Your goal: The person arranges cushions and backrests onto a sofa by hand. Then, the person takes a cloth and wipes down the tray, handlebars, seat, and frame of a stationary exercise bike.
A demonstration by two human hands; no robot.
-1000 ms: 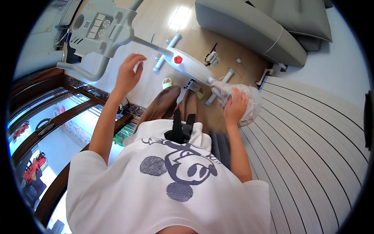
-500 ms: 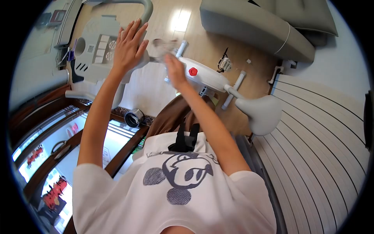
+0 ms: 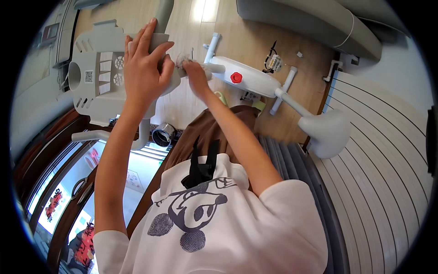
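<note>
An exercise bike stands before me, with a grey console (image 3: 91, 86), a white body (image 3: 251, 84) with a red knob (image 3: 236, 77), and a bare grey seat (image 3: 326, 133). My left hand (image 3: 147, 68) lies on the console's right part near the handlebar, its fingers apart. Just right of it, my right hand (image 3: 196, 77) is closed round a crumpled, whitish translucent cloth (image 3: 183, 59), pressed against the post below the console. Part of the cloth is hidden behind the fingers.
A grey sofa (image 3: 310, 20) stands at the top right. Ribbed light panelling (image 3: 383, 173) fills the right side. Glass doors with dark wooden frames (image 3: 86, 182) are at the lower left. A small white device with a black cable (image 3: 274, 62) lies on the floor.
My right hand has gone from the seat to the post with the crumpled cloth, which covered the seat before. My left hand has come down on the console. The view has shifted.
</note>
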